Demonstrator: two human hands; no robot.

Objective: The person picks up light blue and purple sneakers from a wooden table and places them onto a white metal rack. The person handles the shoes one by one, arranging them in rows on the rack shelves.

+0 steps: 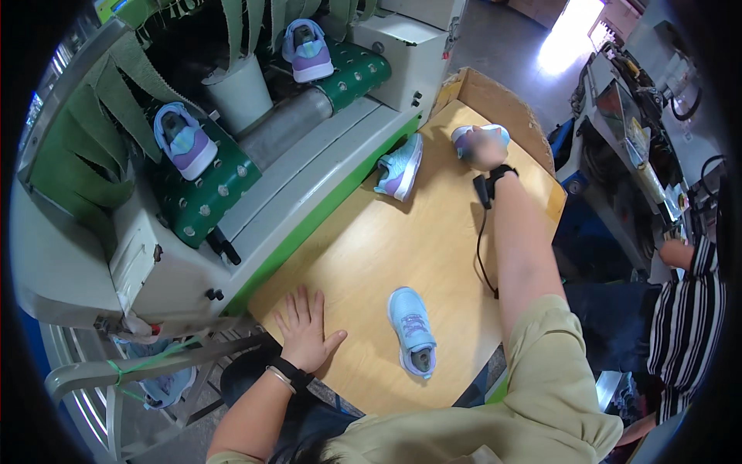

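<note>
Resting flat at the lower left of the frame, the left hand [307, 334] lies palm down with fingers spread on the smooth plywood table [363, 247], holding nothing. Above it, at the upper left, two small lilac-and-blue shoes [184, 141] [308, 50] ride a perforated dark green conveyor belt [209, 193] that comes out from under hanging green fabric strips [100, 108], with a pale bucket [241, 94] standing between the two belt sections. Lower centre, a light blue child's shoe [413, 330] sits upright on the wood, toe away from the person, its mesh upper soft and its sole pale. Further up, another blue shoe [402, 168] lies tipped on its side against the machine's green edge. At the upper right the right hand [485, 151] is stretched far out and closed around a lilac-toed shoe [473, 137] by the cardboard wall [495, 100] (the grip itself is motion-blurred). I judge the step in hand to be taking that far shoe up; the next move calls for a firm hold on its rounded, padded body. At the far right, a co-worker's striped sleeve [684, 317] shows.
</note>
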